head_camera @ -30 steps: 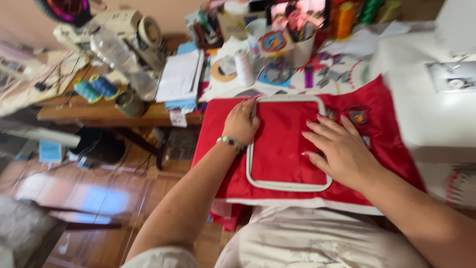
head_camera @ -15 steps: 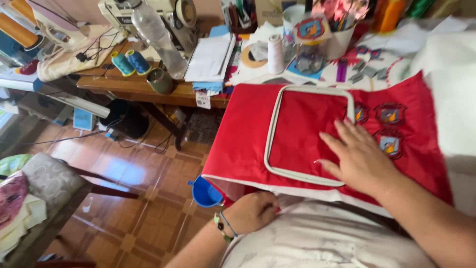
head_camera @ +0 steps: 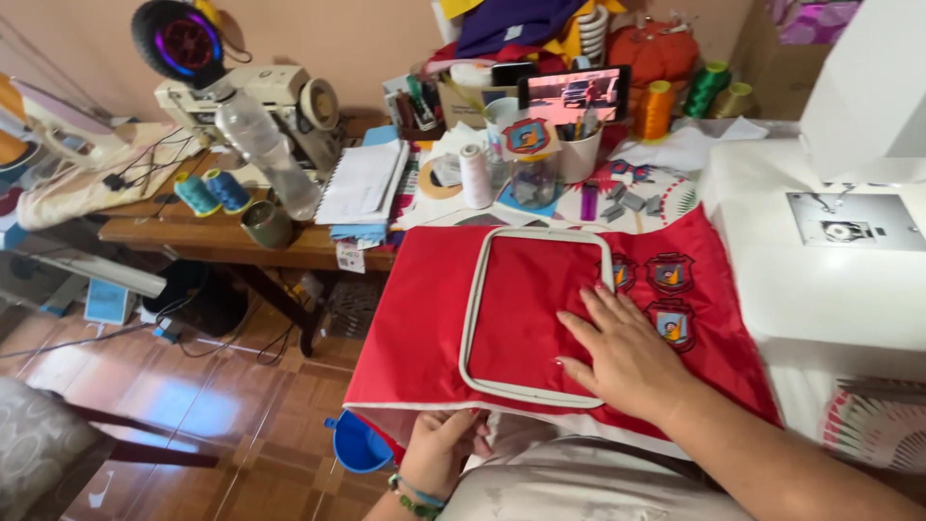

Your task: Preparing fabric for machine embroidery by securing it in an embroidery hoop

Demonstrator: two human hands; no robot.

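Observation:
A red fabric (head_camera: 415,328) lies over the table edge with a white embroidery hoop frame (head_camera: 475,318) clamped on it. Three embroidered badges (head_camera: 669,273) sit on the cloth to the right of the hoop. My right hand (head_camera: 625,352) rests flat, fingers spread, on the fabric at the hoop's lower right corner. My left hand (head_camera: 442,452) is below the table edge, fingers curled under the fabric's near white hem, beside a blue object (head_camera: 355,444).
A white embroidery machine (head_camera: 849,222) stands at the right. Behind are thread spools (head_camera: 659,108), a tablet (head_camera: 574,94), a cup of pens (head_camera: 579,145), a notebook (head_camera: 362,181) and a plastic bottle (head_camera: 262,145). An older sewing machine (head_camera: 260,96) sits back left above tiled floor.
My left hand left the top of the red fabric and dropped below its near edge. My right hand stayed on the hoop area. The view shifted left and up.

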